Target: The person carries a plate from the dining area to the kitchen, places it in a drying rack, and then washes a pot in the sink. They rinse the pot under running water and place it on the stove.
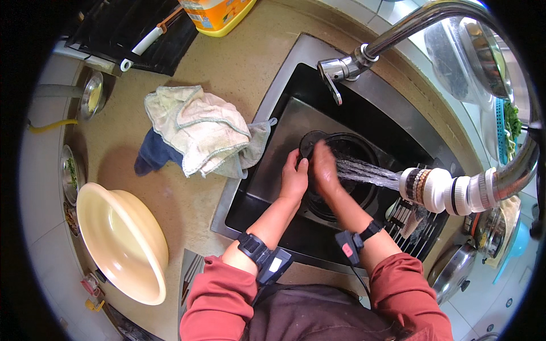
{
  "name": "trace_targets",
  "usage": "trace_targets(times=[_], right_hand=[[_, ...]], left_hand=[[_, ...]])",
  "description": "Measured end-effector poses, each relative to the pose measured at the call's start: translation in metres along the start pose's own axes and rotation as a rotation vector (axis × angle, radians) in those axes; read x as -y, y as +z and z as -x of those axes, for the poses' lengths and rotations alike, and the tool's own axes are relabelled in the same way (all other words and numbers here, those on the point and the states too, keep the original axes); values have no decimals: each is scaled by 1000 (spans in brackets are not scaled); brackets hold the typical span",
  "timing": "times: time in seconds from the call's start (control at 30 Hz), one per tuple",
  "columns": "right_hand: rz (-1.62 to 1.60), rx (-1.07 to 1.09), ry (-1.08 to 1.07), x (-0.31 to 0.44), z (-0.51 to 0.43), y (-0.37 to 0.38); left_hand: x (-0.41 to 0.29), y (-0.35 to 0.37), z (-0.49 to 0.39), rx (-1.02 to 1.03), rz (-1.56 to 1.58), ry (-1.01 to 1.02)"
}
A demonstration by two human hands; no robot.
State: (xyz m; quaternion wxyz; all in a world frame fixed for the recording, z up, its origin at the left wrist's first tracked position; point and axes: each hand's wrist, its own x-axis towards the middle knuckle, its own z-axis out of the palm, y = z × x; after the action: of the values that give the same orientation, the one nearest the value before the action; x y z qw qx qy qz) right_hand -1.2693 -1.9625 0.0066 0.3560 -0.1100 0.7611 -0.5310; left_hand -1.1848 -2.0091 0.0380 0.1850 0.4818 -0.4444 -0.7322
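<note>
My left hand (294, 181) grips the edge of a small dark, rounded item (310, 140) over the sink basin (273, 157); its exact kind is hard to tell. Motion blurs my right hand (326, 168), which is at the item's right side with bent fingers. Whether it grips or only rubs the item does not show. Water streams (369, 172) from the white tap nozzle (422, 189) toward my right hand. Below both hands, a round black vessel (373, 155) sits in the sink, partly hidden by them.
Crumpled cloths (209, 128) lie at the sink's left edge. A cream plastic basin (123, 243) leans on the counter at left. The chrome tap (341, 70) arches over the sink's right side. A wire rack (409, 226) spans the near right of the sink, beside a metal lid (452, 270).
</note>
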Motion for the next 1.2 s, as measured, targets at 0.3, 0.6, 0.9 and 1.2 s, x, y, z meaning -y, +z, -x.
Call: trace_targets(times=[0.3,0.6,0.9,1.2], right_hand=[[1401,753,-631,-26,-6,-50],[1386,960,242,-6,26,-83],[663,624,12,-4,99,-28],[374,177,-160,40,98,-38]], left_hand=[[3,-3,2,-32,-8,28],[-1,5,11,-185,-57,-37],[20,-26,29,5,414,-415],[-11,5,65,114,-396,201]])
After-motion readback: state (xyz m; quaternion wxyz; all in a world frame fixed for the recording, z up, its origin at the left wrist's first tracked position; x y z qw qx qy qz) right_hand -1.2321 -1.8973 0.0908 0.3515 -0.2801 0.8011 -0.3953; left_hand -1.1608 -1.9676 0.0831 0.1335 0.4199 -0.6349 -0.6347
